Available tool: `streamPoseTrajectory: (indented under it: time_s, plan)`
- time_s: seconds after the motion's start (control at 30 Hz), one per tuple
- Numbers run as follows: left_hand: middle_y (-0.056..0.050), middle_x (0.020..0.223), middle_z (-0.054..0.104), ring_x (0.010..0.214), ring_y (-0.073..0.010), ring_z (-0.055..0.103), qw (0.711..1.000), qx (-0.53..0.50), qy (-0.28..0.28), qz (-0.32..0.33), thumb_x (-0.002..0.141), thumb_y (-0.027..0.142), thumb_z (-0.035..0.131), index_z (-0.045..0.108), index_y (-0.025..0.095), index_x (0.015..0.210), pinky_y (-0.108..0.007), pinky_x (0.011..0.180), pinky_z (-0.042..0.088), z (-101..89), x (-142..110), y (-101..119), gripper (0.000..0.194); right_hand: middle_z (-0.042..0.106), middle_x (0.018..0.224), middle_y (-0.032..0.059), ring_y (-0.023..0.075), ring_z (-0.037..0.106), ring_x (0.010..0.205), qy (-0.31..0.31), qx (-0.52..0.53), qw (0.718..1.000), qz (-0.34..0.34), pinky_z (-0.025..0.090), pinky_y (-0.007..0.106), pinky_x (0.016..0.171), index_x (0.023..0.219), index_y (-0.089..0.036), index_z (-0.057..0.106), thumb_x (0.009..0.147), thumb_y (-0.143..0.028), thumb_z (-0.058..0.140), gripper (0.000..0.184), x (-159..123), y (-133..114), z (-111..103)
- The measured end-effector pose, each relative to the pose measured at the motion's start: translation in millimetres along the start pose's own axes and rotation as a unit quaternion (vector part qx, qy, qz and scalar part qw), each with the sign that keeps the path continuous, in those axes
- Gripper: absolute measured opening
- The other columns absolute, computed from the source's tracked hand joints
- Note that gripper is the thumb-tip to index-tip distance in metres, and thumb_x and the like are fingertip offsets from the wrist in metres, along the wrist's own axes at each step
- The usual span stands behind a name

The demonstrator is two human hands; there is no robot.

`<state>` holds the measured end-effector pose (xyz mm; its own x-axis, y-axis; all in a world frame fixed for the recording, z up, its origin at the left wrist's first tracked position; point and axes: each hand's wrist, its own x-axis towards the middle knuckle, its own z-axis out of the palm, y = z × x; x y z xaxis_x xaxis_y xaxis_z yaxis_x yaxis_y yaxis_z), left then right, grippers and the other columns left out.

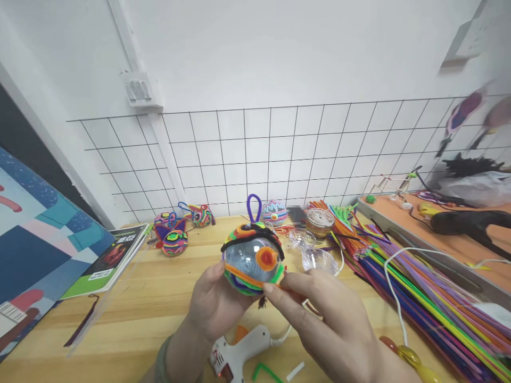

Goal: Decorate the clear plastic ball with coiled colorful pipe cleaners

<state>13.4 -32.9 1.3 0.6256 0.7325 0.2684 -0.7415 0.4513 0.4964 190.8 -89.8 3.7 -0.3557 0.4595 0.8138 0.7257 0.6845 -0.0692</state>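
My left hand (213,303) cups a clear plastic ball (245,259) partly covered with coloured pipe cleaners, its fingers wrapped round the left side and underneath. A purple loop (254,207) rises from the top of the ball, and a dark tassel (262,303) hangs below. On its clear front sits an orange coil (266,258) under a black strip. My right hand (333,316) pinches an orange pipe cleaner (242,275) laid across the lower front, pressing it to the ball. A white glue gun (249,348) lies on the table beneath my hands.
Finished pipe-cleaner balls (174,240) stand at the back left. Clear half shells (318,260) and a round container (320,221) are behind my right hand. Bundled pipe cleaners (431,298) and a white cable (393,290) lie right. Books (115,255) lie left; a green offcut (265,369) lies in front.
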Motion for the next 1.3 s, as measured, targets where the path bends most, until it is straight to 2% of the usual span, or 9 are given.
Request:
streamPoseTrajectory:
  time_s: [0.2,0.33,0.57,0.77,1.0,1.17,1.3]
  plan:
    - [-0.005,0.100,0.077,0.094,-0.0175,0.069,1.000,-0.002,-0.001,-0.007,0.080,0.027,0.064,0.074,0.020,0.095,-0.026,0.082,0.052,-0.3,0,-2,0.019,0.066,0.075,-0.0001,0.0136,0.055,0.058,-0.022,-0.002,1.000,-0.011,0.044,0.027,0.052,0.107,-0.026,0.065,0.095,-0.020,0.049,0.022,7,2,-9]
    - [-0.005,0.102,0.076,0.096,-0.0188,0.069,1.000,0.005,0.021,-0.011,0.080,0.028,0.065,0.074,0.019,0.089,-0.028,0.086,0.051,-2.9,0,-1,0.016,0.069,0.084,0.0044,0.0142,0.053,0.061,-0.038,-0.010,0.998,-0.058,0.043,0.029,0.054,0.109,-0.020,0.065,0.097,-0.016,0.042,0.026,12,5,-15]
    - [-0.006,0.100,0.075,0.092,-0.0196,0.068,0.999,0.026,0.022,-0.009,0.078,0.027,0.065,0.071,0.017,0.096,-0.028,0.080,0.051,-3.6,2,-2,0.021,0.069,0.087,0.0085,0.0180,0.055,0.075,-0.030,-0.027,0.993,-0.115,0.046,0.031,0.062,0.103,-0.014,0.068,0.100,-0.013,0.036,0.032,21,8,-25]
    - [-0.007,0.100,0.074,0.094,-0.0206,0.066,0.999,0.033,0.026,-0.011,0.077,0.027,0.065,0.070,0.015,0.100,-0.030,0.081,0.048,0.0,3,-2,0.026,0.067,0.087,0.0086,0.0188,0.055,0.079,-0.042,-0.036,0.992,-0.113,0.046,0.032,0.066,0.102,-0.014,0.069,0.100,-0.014,0.037,0.032,19,11,-24]
    - [-0.007,0.098,0.074,0.094,-0.0190,0.066,0.999,0.033,0.018,0.018,0.079,0.020,0.064,0.060,0.019,0.120,-0.029,0.083,0.049,6.5,4,-6,0.041,0.064,0.082,0.0068,0.0167,0.052,0.070,-0.019,0.016,0.996,-0.085,0.042,0.030,0.060,0.110,-0.013,0.062,0.089,-0.001,0.049,0.027,11,14,-17]
    - [-0.009,0.101,0.071,0.096,-0.0221,0.064,0.997,0.052,0.044,0.021,0.076,0.017,0.064,0.057,0.019,0.123,-0.033,0.085,0.047,5.3,3,-10,0.048,0.063,0.076,0.0052,0.0175,0.053,0.066,0.012,0.027,0.996,-0.088,0.042,0.031,0.058,0.120,-0.013,0.058,0.085,0.002,0.050,0.038,7,16,-11]
    - [-0.010,0.105,0.069,0.093,-0.0219,0.063,0.996,0.061,0.066,0.009,0.075,0.016,0.062,0.057,0.019,0.120,-0.033,0.082,0.046,6.0,3,-12,0.045,0.060,0.078,0.0062,0.0197,0.052,0.070,-0.008,0.023,0.995,-0.101,0.042,0.034,0.060,0.132,-0.013,0.051,0.086,0.002,0.047,0.048,6,17,-7]
